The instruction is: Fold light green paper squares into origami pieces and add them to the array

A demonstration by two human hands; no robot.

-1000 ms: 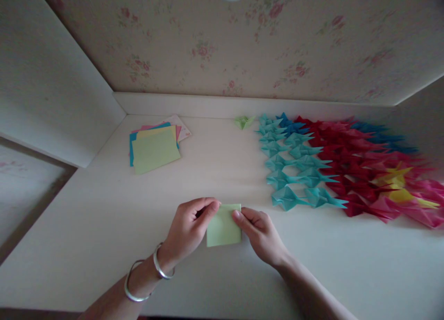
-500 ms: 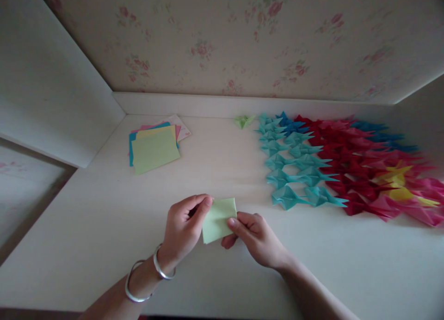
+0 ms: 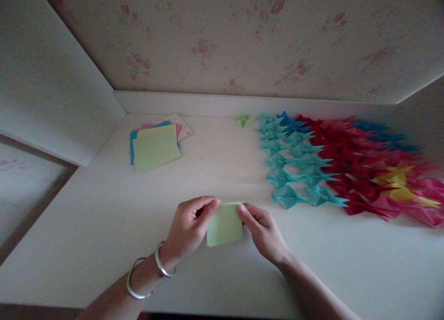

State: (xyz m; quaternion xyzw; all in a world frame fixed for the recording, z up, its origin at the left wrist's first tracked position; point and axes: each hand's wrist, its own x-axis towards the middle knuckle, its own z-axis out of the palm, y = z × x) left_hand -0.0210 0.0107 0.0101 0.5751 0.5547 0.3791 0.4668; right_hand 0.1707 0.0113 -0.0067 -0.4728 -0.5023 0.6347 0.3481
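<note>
A small folded square of light green paper (image 3: 225,226) is held up over the near part of the white table. My left hand (image 3: 190,223) pinches its upper left corner between thumb and fingertips. At the upper right corner, my right hand (image 3: 261,230) grips the same paper, thumb on the front and fingers mostly hidden behind. The paper's layers show slightly apart along the top and lower left edges. Two silver bangles circle my left wrist.
Coloured paper sheets (image 3: 157,149) lie in a stack at the back left, light green on top. One light green folded crane (image 3: 245,121) stands near the wall. Rows of turquoise cranes (image 3: 287,196) and many red, pink, blue and yellow ones (image 3: 367,167) fill the right side.
My right hand has slid up from the paper's right side to its upper right corner. The paper and my left hand have shifted slightly right.
</note>
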